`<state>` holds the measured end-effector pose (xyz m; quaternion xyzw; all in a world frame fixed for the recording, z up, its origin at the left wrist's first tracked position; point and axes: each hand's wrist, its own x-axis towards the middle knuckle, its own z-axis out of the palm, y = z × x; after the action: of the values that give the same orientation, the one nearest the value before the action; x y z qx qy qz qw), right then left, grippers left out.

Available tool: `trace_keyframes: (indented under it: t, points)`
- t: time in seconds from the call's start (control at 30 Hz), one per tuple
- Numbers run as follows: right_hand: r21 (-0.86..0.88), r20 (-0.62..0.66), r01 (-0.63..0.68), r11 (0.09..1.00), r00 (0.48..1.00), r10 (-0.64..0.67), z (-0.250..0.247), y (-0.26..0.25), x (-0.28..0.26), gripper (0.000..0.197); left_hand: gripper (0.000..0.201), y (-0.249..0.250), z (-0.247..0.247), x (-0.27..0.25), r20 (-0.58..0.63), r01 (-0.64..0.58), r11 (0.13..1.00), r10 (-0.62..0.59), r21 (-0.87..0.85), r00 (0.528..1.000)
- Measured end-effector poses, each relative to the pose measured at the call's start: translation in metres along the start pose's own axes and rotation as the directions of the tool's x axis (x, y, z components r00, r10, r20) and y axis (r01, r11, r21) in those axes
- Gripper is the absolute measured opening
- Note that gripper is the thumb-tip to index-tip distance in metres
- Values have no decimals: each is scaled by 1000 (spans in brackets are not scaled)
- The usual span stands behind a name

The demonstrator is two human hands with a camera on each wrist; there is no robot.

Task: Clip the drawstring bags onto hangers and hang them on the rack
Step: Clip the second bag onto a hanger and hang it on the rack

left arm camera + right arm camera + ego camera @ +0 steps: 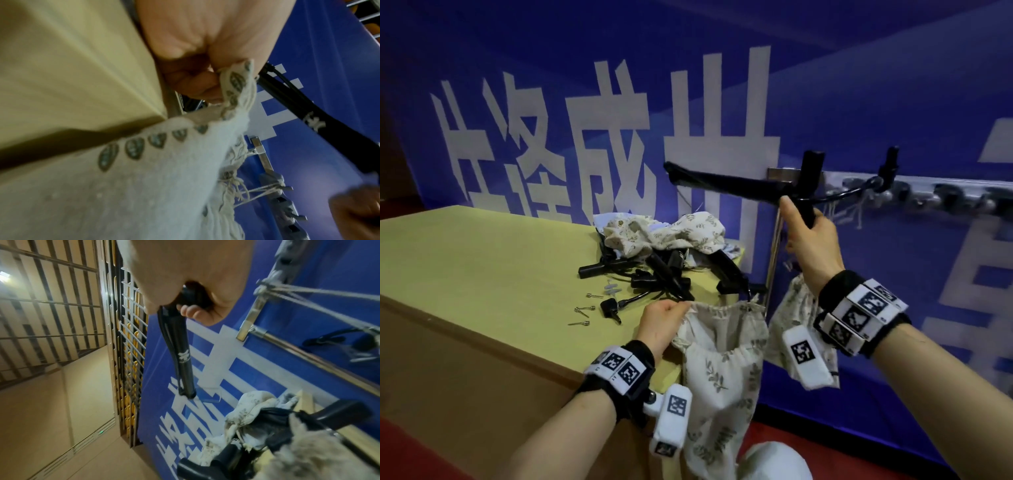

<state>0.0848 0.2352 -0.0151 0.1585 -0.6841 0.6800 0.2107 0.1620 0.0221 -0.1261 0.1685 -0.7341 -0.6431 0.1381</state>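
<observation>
My left hand pinches the gathered top edge of a cream leaf-print drawstring bag, which hangs down beside the table's corner. In the left wrist view the fingers curl round that same bag edge. My right hand is raised and grips a black hanger close to the metal rack rail. The right wrist view shows the black hanger running out of the closed fist. A second leaf-print bag hangs below my right wrist, its top hidden.
A yellow-green table carries a heap of more bags, a tangle of black hangers and a few small metal pins. A blue banner with white characters stands behind. Strings are tied to the rack.
</observation>
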Motion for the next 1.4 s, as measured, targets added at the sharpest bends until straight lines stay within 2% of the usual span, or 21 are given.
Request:
trace_keyframes:
  t: [0.1,0.2,0.37,0.47,0.6,0.7,0.8,0.93,1.03,1.17,1.27,1.33,1.4]
  points:
    - [-15,-136,-106,994,985,103,-29,10,-3,52,23,5,1,0,29,58,995,-56,-86,998]
    - [37,-218,-141,989,965,145,-61,19,-6,69,22,9,0,-1,23,103,984,-100,-143,995]
    - [132,-316,-127,983,935,164,-111,29,-10,60,15,14,2,-2,36,144,978,-140,-148,989]
    - [186,-320,-115,976,932,171,-128,29,-10,54,16,12,3,-2,25,117,978,-114,-173,993]
    - [148,-244,-142,979,954,175,-130,36,-13,52,10,5,1,-4,-7,-23,997,23,-79,1000]
    - [82,-183,-181,980,964,193,-118,47,-18,56,20,5,0,-9,58,-77,993,83,-87,995]
    - [91,-173,-194,977,963,207,-111,60,-27,55,32,6,1,-13,116,-113,992,119,-58,986]
    - [135,-176,-218,967,955,240,-112,65,-40,57,23,7,4,-10,86,-95,995,96,-20,992]
    - [211,-180,-228,951,947,267,-114,66,-44,56,16,14,10,-8,107,-49,999,50,-16,993]
    - [305,-183,-276,912,922,340,-118,74,-47,55,11,29,30,-11,186,-7,998,18,-59,982]
    - [338,-207,-296,894,903,377,-124,80,-51,56,11,44,50,-18,311,52,996,-28,-69,950]
    - [330,-221,-300,895,897,382,-130,85,-53,56,13,53,62,-23,387,27,999,-16,-24,922]
    - [328,-243,-302,895,889,388,-138,88,-53,56,15,57,72,-23,400,-1,1000,5,-12,916]
